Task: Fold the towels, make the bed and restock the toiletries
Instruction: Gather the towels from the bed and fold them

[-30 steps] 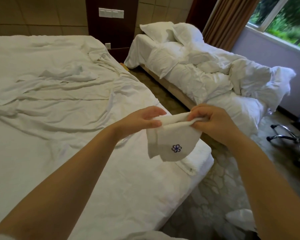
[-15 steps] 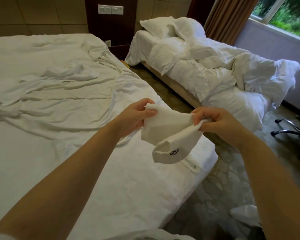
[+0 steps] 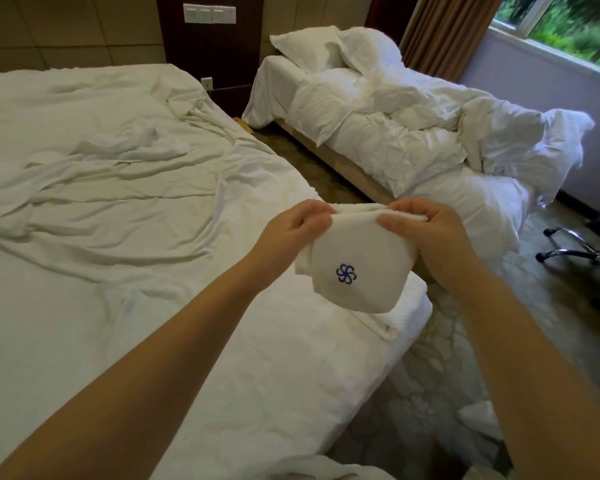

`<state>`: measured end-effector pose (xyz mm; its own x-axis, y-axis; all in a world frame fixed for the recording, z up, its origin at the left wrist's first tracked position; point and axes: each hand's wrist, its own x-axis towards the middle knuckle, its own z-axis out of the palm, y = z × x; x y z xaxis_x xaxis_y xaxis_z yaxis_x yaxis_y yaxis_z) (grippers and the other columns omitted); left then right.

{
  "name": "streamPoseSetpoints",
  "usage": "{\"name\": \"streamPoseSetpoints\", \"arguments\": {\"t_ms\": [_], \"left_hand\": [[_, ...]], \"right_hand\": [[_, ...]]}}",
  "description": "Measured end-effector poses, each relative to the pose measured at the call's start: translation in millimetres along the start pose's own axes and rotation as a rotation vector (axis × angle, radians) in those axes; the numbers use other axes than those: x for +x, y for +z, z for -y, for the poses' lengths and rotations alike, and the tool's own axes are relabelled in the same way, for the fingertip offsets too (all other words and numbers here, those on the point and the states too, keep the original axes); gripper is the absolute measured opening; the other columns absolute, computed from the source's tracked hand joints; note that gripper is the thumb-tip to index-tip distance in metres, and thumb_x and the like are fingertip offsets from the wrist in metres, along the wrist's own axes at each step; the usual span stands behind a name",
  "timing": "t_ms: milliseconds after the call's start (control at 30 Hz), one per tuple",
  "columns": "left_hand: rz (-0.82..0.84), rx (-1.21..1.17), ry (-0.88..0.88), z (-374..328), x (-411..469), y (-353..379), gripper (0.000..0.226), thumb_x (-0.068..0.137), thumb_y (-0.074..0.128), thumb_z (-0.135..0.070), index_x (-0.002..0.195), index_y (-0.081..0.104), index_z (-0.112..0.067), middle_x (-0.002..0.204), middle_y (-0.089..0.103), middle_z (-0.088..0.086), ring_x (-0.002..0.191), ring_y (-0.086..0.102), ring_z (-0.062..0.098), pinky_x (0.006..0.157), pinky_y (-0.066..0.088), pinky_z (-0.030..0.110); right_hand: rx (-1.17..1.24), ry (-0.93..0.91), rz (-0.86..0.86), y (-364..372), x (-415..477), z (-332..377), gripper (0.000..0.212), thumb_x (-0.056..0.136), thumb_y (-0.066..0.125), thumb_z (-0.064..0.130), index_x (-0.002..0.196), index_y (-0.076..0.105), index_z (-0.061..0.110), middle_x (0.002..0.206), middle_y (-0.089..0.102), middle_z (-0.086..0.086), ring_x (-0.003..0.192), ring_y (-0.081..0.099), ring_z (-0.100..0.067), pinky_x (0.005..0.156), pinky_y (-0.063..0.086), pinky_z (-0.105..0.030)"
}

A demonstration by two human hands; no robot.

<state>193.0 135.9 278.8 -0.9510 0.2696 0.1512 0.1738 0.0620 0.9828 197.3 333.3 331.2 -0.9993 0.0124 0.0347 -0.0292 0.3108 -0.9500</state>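
Daylight enters through the window [image 3: 568, 29] at the upper right, and the room grows dimmer away from it. The crumpled duvet [image 3: 430, 140] just below the window is the brightest white, near glare on its folds, with a cool bluish cast. The larger bed [image 3: 101, 209], far from the window, looks duller and greenish-grey, with soft shadows in its wrinkles. The greenery beyond the window is smeared and soft. The face towel [image 3: 371, 247], down-left of the window, is sharp and its blue emblem [image 3: 346, 273] crisp. Wide-angle distortion stretches the left forearm [image 3: 136, 375] and right forearm [image 3: 520, 368] toward the bottom corners.
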Motion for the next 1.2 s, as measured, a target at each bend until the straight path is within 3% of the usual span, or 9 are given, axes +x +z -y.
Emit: {"name": "streamPoseSetpoints", "arguments": {"t_ms": [133,367,533,667,767,967,1067,1133,1200], "left_hand": [[-0.093,0.198,0.056,1,2,6,0.019,0.083,0.070,-0.028,0.096,0.057,-0.023,0.093,0.061,-0.007,0.088,0.060,0.015,0.073,0.054,0.029],[-0.055,-0.226,-0.122,-3,11,-14,0.012,0.074,0.058,-0.029,0.063,0.057,-0.025,0.065,0.059,-0.007,0.070,0.057,0.014,0.062,0.046,0.027],[-0.110,-0.242,-0.218,18,22,-8,0.018,0.076,0.054,-0.033,0.064,0.047,-0.022,0.067,0.050,-0.006,0.072,0.047,0.013,0.066,0.040,0.029],[-0.173,-0.199,-0.362,47,34,0,0.015,0.088,0.057,-0.024,0.075,0.049,-0.023,0.076,0.050,-0.003,0.071,0.047,0.014,0.057,0.040,0.024],[-0.214,-0.281,-0.454,71,49,2,0.015,0.093,0.052,-0.014,0.101,0.052,-0.026,0.088,0.059,0.002,0.071,0.056,0.015,0.052,0.047,0.022],[-0.114,-0.686,-0.822,164,85,0,0.055,0.088,0.049,-0.046,0.132,0.053,-0.013,0.123,0.063,0.009,0.112,0.060,0.026,0.090,0.052,0.036],[-0.146,-0.637,-0.993,226,98,16,0.055,0.087,0.054,-0.043,0.135,0.050,-0.017,0.133,0.057,0.009,0.100,0.066,0.020,0.086,0.053,0.037],[-0.377,-0.464,-0.942,265,112,20,0.054,0.089,0.061,-0.019,0.140,0.042,-0.024,0.135,0.054,0.010,0.091,0.066,0.017,0.076,0.057,0.032],[-0.427,-0.182,-0.805,290,130,18,0.061,0.081,0.062,-0.015,0.130,0.044,-0.046,0.136,0.051,0.005,0.108,0.060,0.019,0.090,0.052,0.035]], "right_hand": [[-0.117,-0.061,0.010,1,4,0,0.016,0.078,0.076,0.021,0.066,0.068,0.028,0.067,0.064,0.011,0.068,0.060,-0.012,0.062,0.051,-0.029],[-0.410,-0.098,0.278,-20,13,-5,0.054,0.052,0.075,0.069,0.056,0.057,0.019,0.070,0.054,-0.013,0.064,0.048,-0.013,0.065,0.041,-0.023],[-0.113,0.007,0.179,-1,17,-34,0.034,0.082,0.072,0.018,0.064,0.044,0.015,0.052,0.047,0.015,0.051,0.046,0.001,0.051,0.040,-0.013],[0.268,0.161,-0.057,23,25,-78,0.020,0.087,0.066,0.022,0.101,0.052,0.021,0.092,0.058,0.004,0.079,0.060,-0.014,0.063,0.052,-0.028],[0.701,0.451,0.062,42,32,-117,0.033,0.083,0.060,0.034,0.113,0.059,0.020,0.109,0.069,-0.003,0.096,0.068,-0.018,0.079,0.057,-0.035],[0.687,0.645,0.018,71,77,-206,0.020,0.094,0.054,0.010,0.114,0.059,0.010,0.101,0.071,-0.003,0.089,0.068,-0.017,0.082,0.057,-0.033],[0.752,0.743,0.027,82,117,-254,0.026,0.093,0.056,0.008,0.118,0.057,0.012,0.110,0.069,-0.007,0.096,0.067,-0.021,0.085,0.056,-0.038],[0.717,0.806,0.055,90,141,-288,0.035,0.091,0.059,0.006,0.125,0.054,0.010,0.118,0.066,-0.011,0.104,0.065,-0.026,0.090,0.054,-0.043],[0.645,0.818,0.095,100,162,-324,0.043,0.088,0.061,0.004,0.130,0.051,0.009,0.122,0.064,-0.012,0.108,0.063,-0.027,0.092,0.053,-0.043]]}}
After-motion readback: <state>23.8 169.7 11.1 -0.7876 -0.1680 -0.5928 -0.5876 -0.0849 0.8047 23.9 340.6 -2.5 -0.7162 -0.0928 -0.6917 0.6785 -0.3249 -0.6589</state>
